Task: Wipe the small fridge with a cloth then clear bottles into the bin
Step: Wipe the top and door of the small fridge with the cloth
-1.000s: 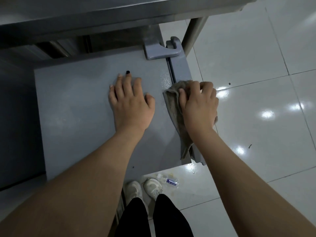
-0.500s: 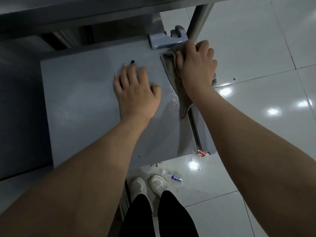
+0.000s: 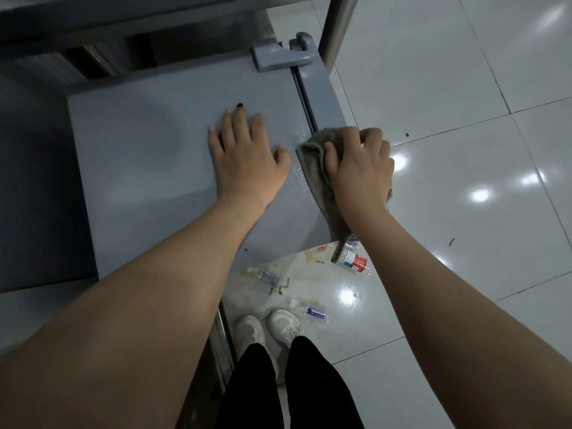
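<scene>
I look down on the grey top of the small fridge [image 3: 148,168]. My left hand [image 3: 247,162] lies flat on it, fingers straight. My right hand [image 3: 359,168] grips a grey-brown cloth [image 3: 315,168] at the fridge's right edge, over the door seam; the cloth's tail hangs down past the front corner. Three plastic bottles lie on the floor in front of the fridge: one with a red label [image 3: 354,261], a clear one [image 3: 266,277], and one with a blue label [image 3: 312,311] by my shoes.
A grey hinge bracket [image 3: 281,54] sits at the fridge's back right corner, beside a steel table leg [image 3: 339,29]. A metal table overhangs the back. Glossy white tiles [image 3: 464,150] spread to the right, stained near the bottles. My white shoes [image 3: 269,332] stand at the fridge front.
My right hand has pulled the cloth back along the right edge from the hinge toward me. The left hand stays flat in place. More bottles have come into view.
</scene>
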The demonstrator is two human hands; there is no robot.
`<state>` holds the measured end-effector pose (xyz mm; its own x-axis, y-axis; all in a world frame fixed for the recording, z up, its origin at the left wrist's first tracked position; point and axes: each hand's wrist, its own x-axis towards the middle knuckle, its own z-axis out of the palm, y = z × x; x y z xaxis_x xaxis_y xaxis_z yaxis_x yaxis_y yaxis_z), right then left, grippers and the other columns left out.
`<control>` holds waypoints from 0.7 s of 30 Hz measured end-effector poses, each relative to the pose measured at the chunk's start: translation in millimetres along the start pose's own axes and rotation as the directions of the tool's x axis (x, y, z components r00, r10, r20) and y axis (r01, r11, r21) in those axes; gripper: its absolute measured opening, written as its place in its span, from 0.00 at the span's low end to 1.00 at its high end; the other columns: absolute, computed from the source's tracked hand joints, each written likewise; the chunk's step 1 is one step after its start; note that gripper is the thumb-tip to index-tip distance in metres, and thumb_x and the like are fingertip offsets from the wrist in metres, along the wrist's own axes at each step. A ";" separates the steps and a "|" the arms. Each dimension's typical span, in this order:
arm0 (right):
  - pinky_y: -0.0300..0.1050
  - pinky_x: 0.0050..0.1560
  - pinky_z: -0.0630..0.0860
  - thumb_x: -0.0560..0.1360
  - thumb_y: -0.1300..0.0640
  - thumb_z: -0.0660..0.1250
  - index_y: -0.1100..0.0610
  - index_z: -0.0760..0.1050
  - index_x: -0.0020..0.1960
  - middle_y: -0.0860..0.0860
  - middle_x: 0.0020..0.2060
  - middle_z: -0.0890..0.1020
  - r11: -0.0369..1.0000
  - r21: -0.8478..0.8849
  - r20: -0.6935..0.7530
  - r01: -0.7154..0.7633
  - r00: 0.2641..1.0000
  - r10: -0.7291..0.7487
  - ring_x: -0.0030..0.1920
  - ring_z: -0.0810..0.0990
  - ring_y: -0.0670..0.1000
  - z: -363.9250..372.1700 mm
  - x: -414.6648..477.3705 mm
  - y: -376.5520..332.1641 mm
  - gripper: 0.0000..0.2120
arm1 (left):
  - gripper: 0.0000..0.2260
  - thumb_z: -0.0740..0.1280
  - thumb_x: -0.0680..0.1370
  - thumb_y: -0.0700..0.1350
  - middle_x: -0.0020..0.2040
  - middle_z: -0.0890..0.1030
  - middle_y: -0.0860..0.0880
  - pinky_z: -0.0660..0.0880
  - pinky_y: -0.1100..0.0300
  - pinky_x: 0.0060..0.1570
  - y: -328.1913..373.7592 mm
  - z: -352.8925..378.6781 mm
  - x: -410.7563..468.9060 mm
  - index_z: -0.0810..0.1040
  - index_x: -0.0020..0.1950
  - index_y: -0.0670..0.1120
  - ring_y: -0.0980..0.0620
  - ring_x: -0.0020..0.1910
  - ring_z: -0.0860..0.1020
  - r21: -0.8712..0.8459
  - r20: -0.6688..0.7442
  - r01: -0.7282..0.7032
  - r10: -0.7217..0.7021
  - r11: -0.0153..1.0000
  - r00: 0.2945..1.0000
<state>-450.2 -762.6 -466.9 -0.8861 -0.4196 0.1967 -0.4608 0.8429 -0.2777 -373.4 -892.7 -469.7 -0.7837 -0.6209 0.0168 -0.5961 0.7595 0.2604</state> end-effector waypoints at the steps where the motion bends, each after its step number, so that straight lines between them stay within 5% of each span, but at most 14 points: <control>1: 0.54 0.40 0.69 0.76 0.49 0.60 0.60 0.75 0.51 0.62 0.48 0.75 1.000 0.013 0.002 -0.008 1.000 0.008 0.45 0.74 0.63 -1.6 -5.5 1.7 0.15 | 0.25 0.58 0.74 0.51 0.73 0.62 0.38 0.49 0.41 0.71 3.6 1.1 -6.0 0.65 0.69 0.40 0.40 0.73 0.57 -0.016 0.000 0.007 -0.007 1.000 1.000; 12: 0.52 0.33 0.74 0.72 0.46 0.60 0.60 0.76 0.45 0.61 0.40 0.77 0.998 0.056 -0.041 -0.004 0.999 0.006 0.37 0.76 0.62 -10.1 -45.5 23.1 0.16 | 0.30 0.50 0.73 0.56 0.72 0.63 0.38 0.50 0.44 0.71 11.5 3.2 -44.9 0.65 0.70 0.41 0.39 0.74 0.57 -0.002 -0.003 -0.042 0.042 0.999 0.999; 21: 0.53 0.45 0.68 0.76 0.47 0.60 0.59 0.74 0.56 0.60 0.51 0.74 0.995 0.057 0.063 0.079 0.995 -0.083 0.50 0.73 0.61 5.7 38.7 -3.9 0.17 | 0.27 0.55 0.72 0.54 0.70 0.68 0.37 0.54 0.42 0.70 12.0 4.9 -43.3 0.69 0.67 0.41 0.39 0.72 0.61 -0.015 -0.039 -0.037 0.036 0.999 0.999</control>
<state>-483.0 -784.0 -463.6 -0.8463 -0.5084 0.1591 -0.5315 0.7863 -0.3149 -347.5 -855.7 -472.1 -0.7972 -0.6003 0.0642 -0.5643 0.7787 0.2741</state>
